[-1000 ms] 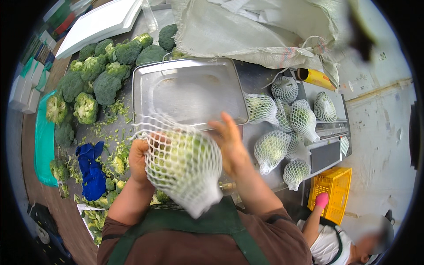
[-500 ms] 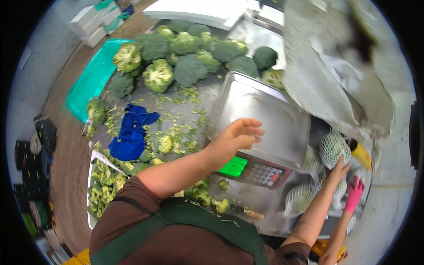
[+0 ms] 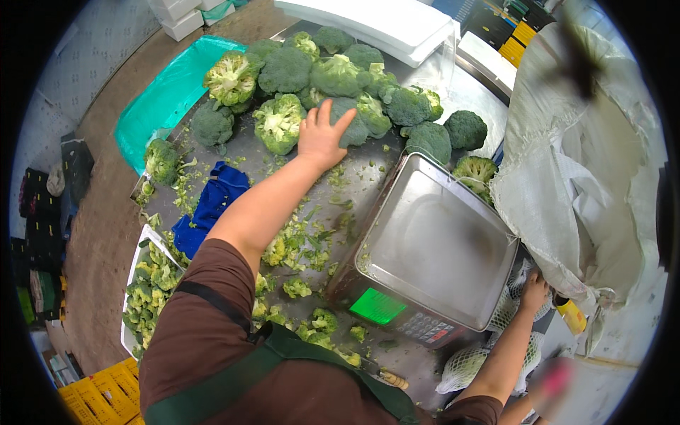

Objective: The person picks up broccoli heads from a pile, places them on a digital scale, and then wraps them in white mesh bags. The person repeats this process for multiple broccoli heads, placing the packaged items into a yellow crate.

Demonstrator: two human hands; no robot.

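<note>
Fingers spread, my left hand (image 3: 322, 142) reaches over the table to a dark green broccoli head (image 3: 352, 127) at the front of a pile. The hand is at its near left side; whether the fingers touch it I cannot tell. A pale cut broccoli head (image 3: 278, 124) lies just left of it. On the right, beyond the scale, my right hand (image 3: 535, 292) is curled on a round head in white netting (image 3: 545, 309), its fingertips partly hidden. More netted heads (image 3: 464, 368) lie nearer to me. The scale's steel tray (image 3: 439, 234) holds nothing.
A blue cloth (image 3: 212, 205) and broccoli trimmings lie on the metal table. At left stands a white box of florets (image 3: 149, 283); near me, a wooden-handled knife (image 3: 392, 379). A white sack (image 3: 567, 170) borders the right side. Another person's pink-gloved hand (image 3: 556, 379) is blurred at lower right.
My left hand has moved from above the scale tray up and left to the broccoli pile. My right hand has lowered with the netted head beside the scale. The view has shifted.
</note>
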